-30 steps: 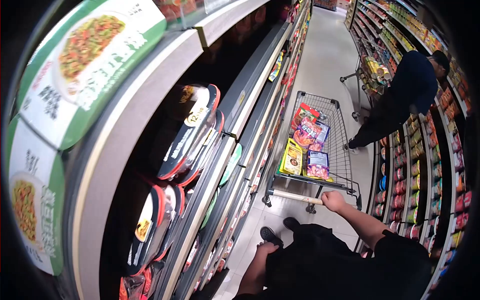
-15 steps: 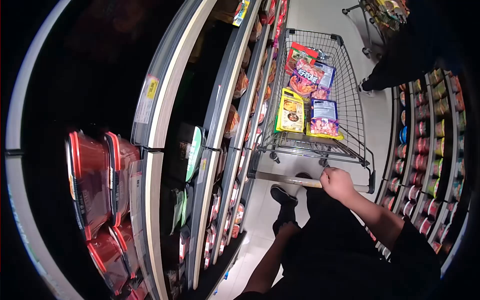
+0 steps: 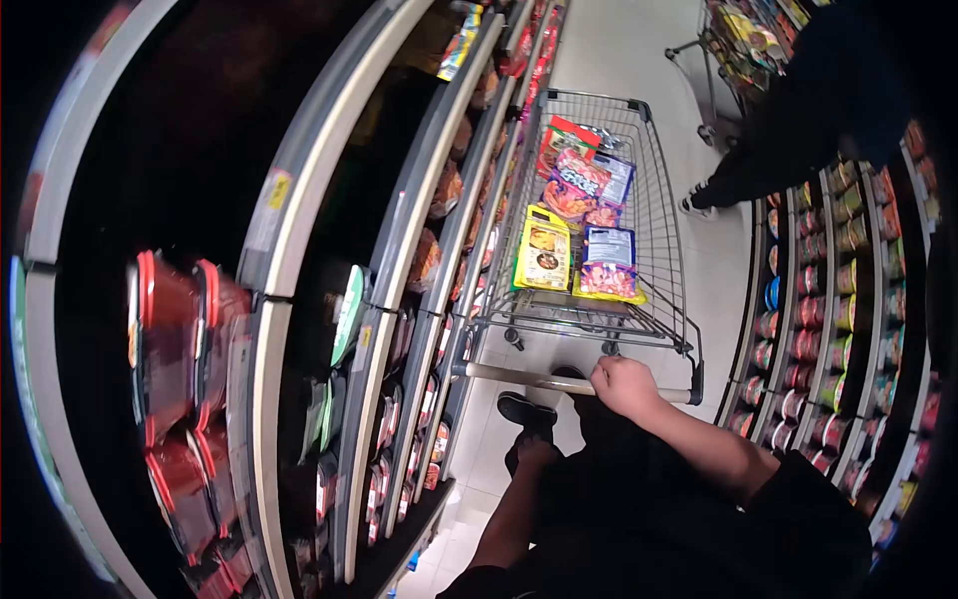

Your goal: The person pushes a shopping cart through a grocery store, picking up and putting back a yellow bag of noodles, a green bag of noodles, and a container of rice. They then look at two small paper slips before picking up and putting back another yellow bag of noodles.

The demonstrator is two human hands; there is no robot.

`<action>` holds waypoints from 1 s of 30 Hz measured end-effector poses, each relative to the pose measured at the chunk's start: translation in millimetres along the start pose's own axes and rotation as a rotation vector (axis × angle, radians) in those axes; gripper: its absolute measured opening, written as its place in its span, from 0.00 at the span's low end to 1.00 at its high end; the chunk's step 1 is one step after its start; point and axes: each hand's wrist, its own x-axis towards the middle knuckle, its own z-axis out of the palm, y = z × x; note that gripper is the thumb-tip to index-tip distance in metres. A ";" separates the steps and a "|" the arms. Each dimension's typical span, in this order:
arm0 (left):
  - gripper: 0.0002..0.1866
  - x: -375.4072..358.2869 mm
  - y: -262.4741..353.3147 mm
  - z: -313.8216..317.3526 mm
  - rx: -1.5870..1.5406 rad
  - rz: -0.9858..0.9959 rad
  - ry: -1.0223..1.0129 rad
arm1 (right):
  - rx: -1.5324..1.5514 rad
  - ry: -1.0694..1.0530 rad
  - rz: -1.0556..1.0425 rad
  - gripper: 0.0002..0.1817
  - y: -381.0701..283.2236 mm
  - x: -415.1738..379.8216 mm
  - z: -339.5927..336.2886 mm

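On cart handle [image 3: 539,378], right hand [image 3: 624,387], fingers curled round it. Left hand [image 3: 536,451] low by shoe [image 3: 526,410], fingers unclear. Packets [image 3: 584,215] lie in cart [image 3: 667,240], between shelves [image 3: 384,250] and cups [image 3: 806,309].

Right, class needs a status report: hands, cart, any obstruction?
Right hand on cart handle. Left hand low, off handle. Cart carrying packets. Another person ahead, right side.

The person wears a plain black short-sleeved top [image 3: 699,524] with loose sleeves, dark trousers [image 3: 589,424], and black rounded shoes [image 3: 526,409] that look like clogs, though shadow blurs their details. Both hands [image 3: 624,386] are bare.
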 end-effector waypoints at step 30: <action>0.14 37.4 -31.3 43.7 -0.076 -0.032 0.351 | -0.009 -0.148 0.081 0.20 -8.7 19.1 -2.0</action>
